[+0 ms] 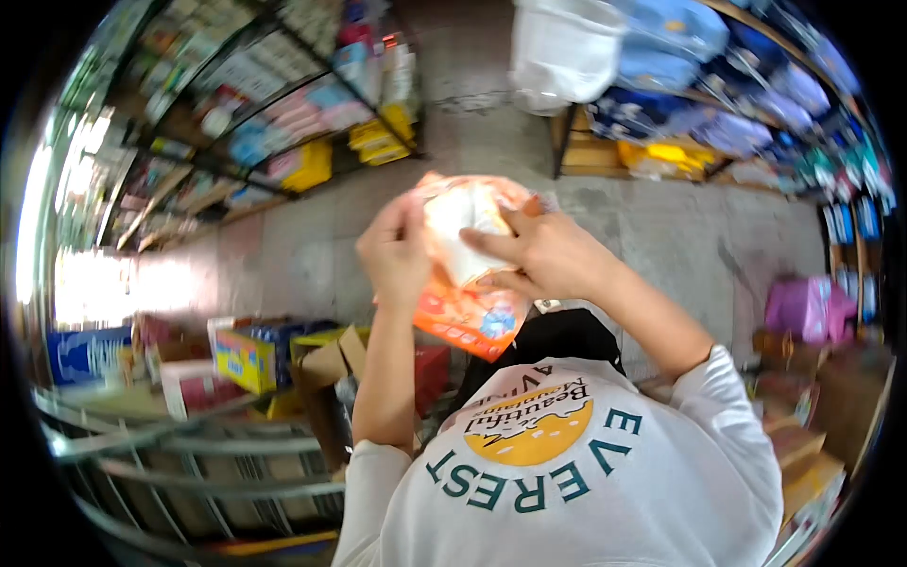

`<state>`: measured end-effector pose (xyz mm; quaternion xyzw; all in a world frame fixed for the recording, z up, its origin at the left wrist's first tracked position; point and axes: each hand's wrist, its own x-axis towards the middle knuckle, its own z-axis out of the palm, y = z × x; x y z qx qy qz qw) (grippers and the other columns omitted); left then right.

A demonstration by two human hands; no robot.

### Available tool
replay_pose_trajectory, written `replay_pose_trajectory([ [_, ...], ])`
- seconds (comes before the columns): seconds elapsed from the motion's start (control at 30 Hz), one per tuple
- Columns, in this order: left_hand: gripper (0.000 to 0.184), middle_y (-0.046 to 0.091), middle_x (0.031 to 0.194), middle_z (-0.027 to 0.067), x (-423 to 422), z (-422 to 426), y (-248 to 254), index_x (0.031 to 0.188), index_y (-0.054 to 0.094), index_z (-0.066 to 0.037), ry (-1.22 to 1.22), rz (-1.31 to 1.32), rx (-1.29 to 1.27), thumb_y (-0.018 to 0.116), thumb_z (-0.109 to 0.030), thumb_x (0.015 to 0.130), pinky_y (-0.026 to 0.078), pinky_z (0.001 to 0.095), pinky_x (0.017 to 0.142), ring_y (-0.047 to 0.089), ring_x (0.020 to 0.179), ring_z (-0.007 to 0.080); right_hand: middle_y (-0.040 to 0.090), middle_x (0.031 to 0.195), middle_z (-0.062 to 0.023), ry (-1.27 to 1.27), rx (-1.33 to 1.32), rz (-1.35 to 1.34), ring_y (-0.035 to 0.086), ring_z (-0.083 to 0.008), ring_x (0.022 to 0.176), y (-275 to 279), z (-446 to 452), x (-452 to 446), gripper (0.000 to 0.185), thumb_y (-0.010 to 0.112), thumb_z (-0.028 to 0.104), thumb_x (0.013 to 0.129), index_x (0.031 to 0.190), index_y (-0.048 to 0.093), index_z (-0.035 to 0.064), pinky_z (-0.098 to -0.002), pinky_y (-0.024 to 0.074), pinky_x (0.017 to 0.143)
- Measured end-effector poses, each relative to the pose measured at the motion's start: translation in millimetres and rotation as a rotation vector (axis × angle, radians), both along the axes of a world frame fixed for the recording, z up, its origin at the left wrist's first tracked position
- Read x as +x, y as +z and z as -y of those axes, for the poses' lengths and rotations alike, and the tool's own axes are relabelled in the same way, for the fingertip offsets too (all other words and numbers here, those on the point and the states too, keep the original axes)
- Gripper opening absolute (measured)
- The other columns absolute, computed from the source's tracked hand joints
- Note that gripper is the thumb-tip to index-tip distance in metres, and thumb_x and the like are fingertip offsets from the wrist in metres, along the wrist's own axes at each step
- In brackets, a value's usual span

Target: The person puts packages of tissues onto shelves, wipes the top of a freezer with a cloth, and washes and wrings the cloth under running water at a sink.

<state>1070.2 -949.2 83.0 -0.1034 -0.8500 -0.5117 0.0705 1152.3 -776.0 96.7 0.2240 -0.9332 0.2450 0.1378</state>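
An orange plastic packet (472, 321) with a printed blue pattern is held up in front of my chest. Its top gapes, and soft white contents (458, 231) show inside; I cannot make out their kind. My left hand (395, 248) is closed on the packet's left edge, thumb and fingers pinching the film. From the other side my right hand (557, 253) reaches over the opening, its index finger extended onto the white contents and its other fingers curled at the packet's right edge. Both hands are somewhat blurred.
Shelves of packaged goods (293, 113) stand at the upper left. A white bag (567, 52) and blue bundles (671, 42) fill a rack at upper right. Cartons (246, 359) sit lower left behind metal rails (189, 482). A purple bag (808, 307) lies at right.
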Motion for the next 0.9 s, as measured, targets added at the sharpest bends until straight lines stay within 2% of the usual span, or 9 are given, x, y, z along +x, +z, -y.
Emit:
replay_pose_trajectory([
  [0.13, 0.012, 0.064, 0.074, 0.0098, 11.8, -44.6, -31.0, 0.087, 0.063, 0.000, -0.248, -0.026, 0.208, 0.055, -0.006, 0.079, 0.046, 0.0251, 0.060, 0.059, 0.066, 0.0107, 0.054, 0.076, -0.0204, -0.009, 0.034, 0.168, 0.056, -0.0338, 0.064, -12.0, -20.3, 24.0, 0.046, 0.061, 0.034, 0.071, 0.110, 0.053, 0.0125, -0.0417, 0.0459, 0.061],
  [0.17, 0.012, 0.064, 0.075, 0.0101, 14.0, -57.9, -41.7, 0.086, 0.063, 0.000, -0.356, -0.030, 0.243, 0.055, -0.005, 0.078, 0.047, 0.0252, 0.061, 0.060, 0.067, 0.0117, 0.054, 0.075, -0.0205, -0.050, 0.012, 0.359, 0.055, -0.0339, 0.060, -7.8, -30.0, 29.0, 0.044, 0.062, 0.031, 0.071, 0.110, 0.053, 0.0119, -0.0419, 0.0458, 0.060],
  [0.27, 0.013, 0.063, 0.075, 0.0119, 30.5, -93.5, -53.7, 0.088, 0.063, -0.004, -0.673, -0.198, 0.054, 0.057, -0.004, 0.077, 0.046, 0.0271, 0.058, 0.061, 0.062, 0.0209, 0.055, 0.071, -0.0180, -0.172, 0.013, 0.260, 0.057, -0.0325, 0.063, -39.5, -68.1, 52.0, 0.039, 0.061, 0.032, 0.071, 0.103, 0.055, 0.0107, -0.0430, 0.0445, 0.057],
  [0.3, 0.014, 0.062, 0.075, 0.0122, 33.2, -104.5, -53.7, 0.088, 0.063, -0.005, -0.727, -0.125, 0.030, 0.056, -0.004, 0.076, 0.045, 0.0278, 0.056, 0.060, 0.061, 0.0235, 0.055, 0.080, -0.0197, -0.264, 0.008, 0.315, 0.057, -0.0313, 0.060, -44.5, -77.0, 63.0, 0.042, 0.061, 0.032, 0.070, 0.107, 0.054, 0.0128, -0.0415, 0.0458, 0.056],
  [0.4, 0.014, 0.062, 0.076, 0.0130, 34.0, -149.6, -64.3, 0.088, 0.063, -0.005, -0.752, -0.108, 0.002, 0.057, -0.005, 0.076, 0.045, 0.0276, 0.056, 0.060, 0.062, 0.0223, 0.054, 0.087, -0.0211, -0.473, 0.011, 0.216, 0.057, -0.0305, 0.056, -67.4, -106.8, 83.8, 0.045, 0.062, 0.033, 0.070, 0.111, 0.053, 0.0159, -0.0386, 0.0474, 0.055],
  [0.57, 0.010, 0.060, 0.072, 0.0069, 36.0, -221.9, -93.2, 0.086, 0.062, -0.002, -0.680, 0.036, -0.141, 0.055, -0.007, 0.080, 0.045, 0.0209, 0.057, 0.057, 0.060, 0.0138, 0.050, 0.103, -0.0281, -0.539, 0.040, 0.233, 0.060, -0.0303, 0.059, -90.2, -179.1, 98.2, 0.044, 0.057, 0.030, 0.075, 0.116, 0.050, 0.0187, -0.0362, 0.0491, 0.054],
  [0.67, 0.011, 0.058, 0.072, 0.0040, 32.1, -247.6, -110.8, 0.088, 0.058, -0.001, -0.636, -0.355, -0.234, 0.054, -0.009, 0.082, 0.045, 0.0197, 0.058, 0.055, 0.060, 0.0111, 0.040, 0.116, -0.0342, -0.529, 0.086, 0.315, 0.062, -0.0288, 0.062, -100.8, -208.3, 106.6, 0.041, 0.051, 0.023, 0.078, 0.119, 0.048, 0.0209, -0.0354, 0.0500, 0.055],
  [0.73, 0.014, 0.057, 0.076, 0.0038, 38.2, -261.9, -109.1, 0.093, 0.055, 0.001, -0.649, 0.423, -0.024, 0.053, -0.008, 0.083, 0.045, 0.0190, 0.058, 0.053, 0.062, 0.0073, 0.041, 0.116, -0.0337, -0.481, 0.089, 0.304, 0.062, -0.0276, 0.062, -104.4, -226.7, 110.9, 0.041, 0.050, 0.019, 0.077, 0.119, 0.048, 0.0220, -0.0348, 0.0504, 0.056],
  [0.9, 0.019, 0.056, 0.075, 0.0034, 41.4, -290.6, -103.8, 0.099, 0.051, 0.003, -0.651, 0.449, -0.105, 0.054, -0.007, 0.083, 0.043, 0.0177, 0.056, 0.052, 0.065, 0.0044, 0.042, 0.114, -0.0343, -0.389, 0.084, 0.340, 0.063, -0.0277, 0.064, -88.6, -261.5, 113.2, 0.041, 0.050, 0.015, 0.076, 0.116, 0.050, 0.0210, -0.0338, 0.0507, 0.056],
])
